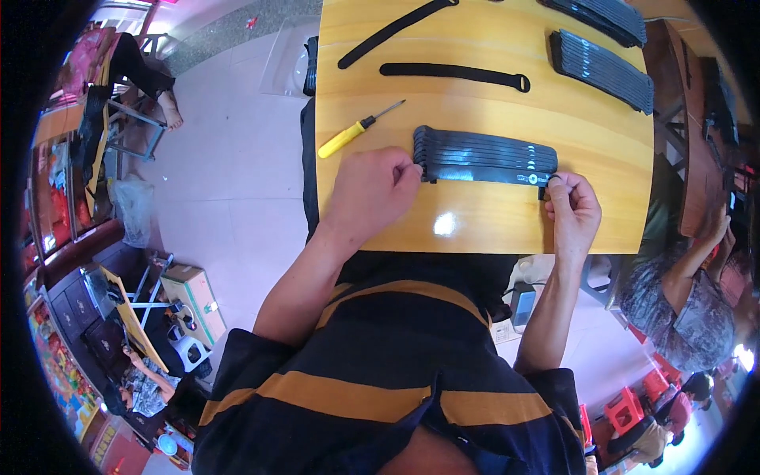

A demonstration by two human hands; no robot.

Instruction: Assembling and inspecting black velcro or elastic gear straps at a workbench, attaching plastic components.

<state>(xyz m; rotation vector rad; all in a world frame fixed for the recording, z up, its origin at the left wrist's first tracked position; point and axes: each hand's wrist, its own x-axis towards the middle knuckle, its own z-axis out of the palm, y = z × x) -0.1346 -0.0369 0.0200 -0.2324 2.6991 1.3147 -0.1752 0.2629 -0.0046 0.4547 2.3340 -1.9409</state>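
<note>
On the yellow wooden table [483, 218] in front of me lies a neat row of black hook-and-loop straps [483, 154], packed side by side. The near strap has pale print at its right end. My left hand [372, 190] is closed, pinching the left end of that near strap between thumb and forefinger. At its right end my right hand [571, 207] pinches the same strap, its fingers curled. A yellow-handled screwdriver [342, 141] lies just beyond my left hand. Two loose black straps [451, 74] with an end loop each lie farther back.
Another strap bundle [602, 71] lies at the table's back right, with one more behind it. A clear plastic tray [285, 59] stands left of the table. People sit at both sides, one [681, 309] close on the right. A cardboard box [194, 305] stands at lower left.
</note>
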